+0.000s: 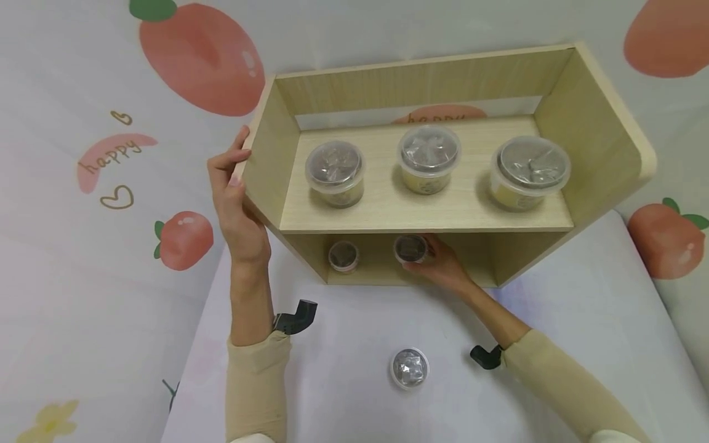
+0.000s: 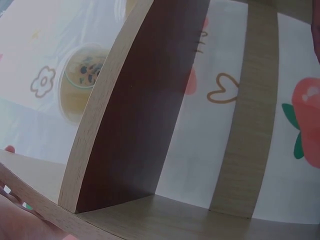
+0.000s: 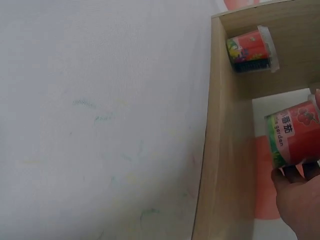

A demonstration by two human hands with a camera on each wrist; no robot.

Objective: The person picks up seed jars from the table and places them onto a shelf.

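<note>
A pale wooden two-tier shelf unit point(image 1: 376, 216) stands on the white cloth. My left hand point(image 1: 237, 206) grips the front edge of its left side panel, thumb and fingers on either side. Inside the lower tier, my right hand point(image 1: 445, 269) holds a small lidded tub point(image 1: 410, 249) from its right side. That tub has a red label point(image 3: 297, 127) with a tomato picture and a green band in the right wrist view. To its left, a similar tub point(image 1: 344, 256) with a red and dark label stands on the lower board.
Three larger tubs with clear lids, a left one point(image 1: 335, 172), a middle one point(image 1: 429, 160) and a right one point(image 1: 528, 172), stand on the upper board. Another lidded tub point(image 1: 410, 368) rests on the white cloth point(image 1: 343, 381) in front. A fruit-printed sheet point(image 1: 111, 258) hangs behind.
</note>
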